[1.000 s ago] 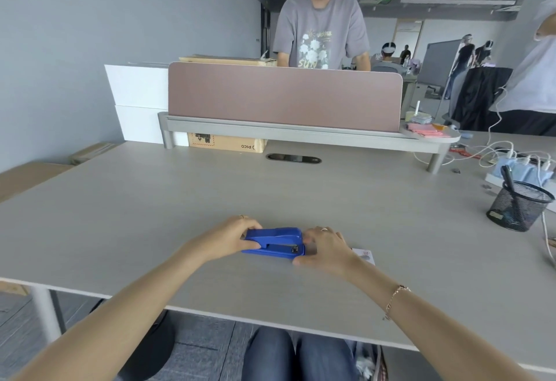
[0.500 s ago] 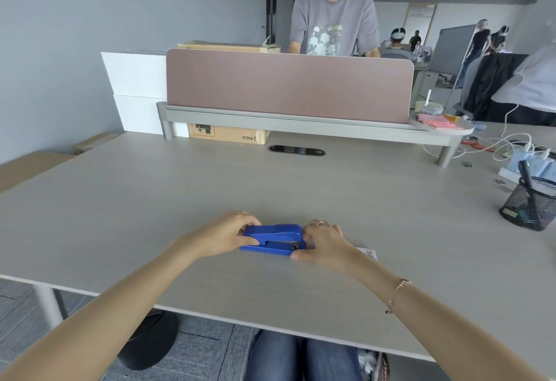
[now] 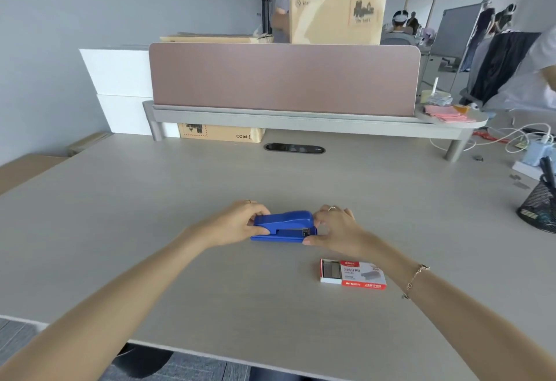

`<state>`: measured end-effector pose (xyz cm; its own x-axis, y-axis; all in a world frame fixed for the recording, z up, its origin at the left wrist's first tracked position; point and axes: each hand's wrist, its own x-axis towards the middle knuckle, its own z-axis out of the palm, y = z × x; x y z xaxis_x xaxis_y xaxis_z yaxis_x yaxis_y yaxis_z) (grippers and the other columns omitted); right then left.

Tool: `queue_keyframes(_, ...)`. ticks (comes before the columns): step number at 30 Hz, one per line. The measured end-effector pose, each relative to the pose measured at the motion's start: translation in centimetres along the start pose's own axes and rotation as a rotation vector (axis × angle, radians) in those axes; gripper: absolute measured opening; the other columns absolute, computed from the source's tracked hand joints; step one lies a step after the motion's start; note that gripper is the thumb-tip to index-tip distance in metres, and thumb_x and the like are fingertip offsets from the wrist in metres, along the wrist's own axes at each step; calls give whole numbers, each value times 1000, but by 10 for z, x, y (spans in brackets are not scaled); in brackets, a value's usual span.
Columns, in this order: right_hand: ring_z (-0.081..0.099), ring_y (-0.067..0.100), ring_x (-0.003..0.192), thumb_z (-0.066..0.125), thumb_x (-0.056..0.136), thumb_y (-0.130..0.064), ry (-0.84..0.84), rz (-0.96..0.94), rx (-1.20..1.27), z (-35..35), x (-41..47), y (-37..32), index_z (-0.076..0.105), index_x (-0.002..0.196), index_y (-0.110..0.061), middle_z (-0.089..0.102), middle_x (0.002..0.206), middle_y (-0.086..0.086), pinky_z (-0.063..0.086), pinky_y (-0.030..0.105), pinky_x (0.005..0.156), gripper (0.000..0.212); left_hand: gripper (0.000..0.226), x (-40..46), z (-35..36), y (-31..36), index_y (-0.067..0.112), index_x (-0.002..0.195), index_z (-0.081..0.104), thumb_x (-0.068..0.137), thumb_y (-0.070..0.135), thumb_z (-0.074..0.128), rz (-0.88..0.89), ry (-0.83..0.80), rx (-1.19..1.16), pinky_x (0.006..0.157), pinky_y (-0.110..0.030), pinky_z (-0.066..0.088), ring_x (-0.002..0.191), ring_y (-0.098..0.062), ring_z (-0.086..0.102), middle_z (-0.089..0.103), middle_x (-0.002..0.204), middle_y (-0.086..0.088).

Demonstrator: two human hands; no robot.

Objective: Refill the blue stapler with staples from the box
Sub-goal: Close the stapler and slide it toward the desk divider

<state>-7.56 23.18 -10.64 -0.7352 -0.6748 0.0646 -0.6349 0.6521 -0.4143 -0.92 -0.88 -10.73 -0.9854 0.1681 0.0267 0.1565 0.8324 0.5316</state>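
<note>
I am looking down at the blue stapler (image 3: 282, 226), which is lying flat on the tabletop (image 3: 180, 194) with its long axis running left to right. I am holding both ends of it. My left hand (image 3: 237, 224) is gripping the left end, its fingers (image 3: 261, 209) curled over the top and the thumb pressed on the near side. My right hand (image 3: 335, 230) is at the right end, fingers bent around the nose and the thumb low against the base; I cannot tell how firmly it is pinching. The stapler's top is sitting down on the base, so I judge it is not yet opened. The box of staples (image 3: 352, 274) is lying open near and to the right of the stapler, just under my right wrist, so I judge the right hand is the nearer 1 for reaching in.
</note>
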Motion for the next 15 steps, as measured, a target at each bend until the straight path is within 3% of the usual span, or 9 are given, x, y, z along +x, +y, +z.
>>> queue_keyframes(6, 44, 15, 95, 66, 78, -37, 10, 40, 13, -13, 38, 30, 63, 99, -18, 52, 97, -2, 25, 30, 87, 28, 14, 51, -6, -6, 21, 104, 64, 90, 23, 63, 19, 13, 32, 88, -41, 50, 94, -19, 58, 61, 100, 3)
queue_keyframes(12, 47, 16, 96, 67, 77, -37, 14, 46, 21, -29, 88, 67, 58, 86, -26, 49, 95, -4, 24, 30, 87, 17, 15, 115, -14, -22, 25, 105, 62, 91, 28, 61, 35, 3, 60, 88, -42, 50, 95, -18, 57, 60, 102, 5)
queue_keyframes(15, 49, 19, 99, 66, 78, -35, 20, 54, 4, -39, 112, 82, 60, 92, -23, 49, 99, -3, 27, 33, 93, 20, 15, 147, -20, -29, 25, 106, 62, 91, 28, 61, 47, 13, 70, 88, -42, 50, 95, -18, 58, 60, 102, 4)
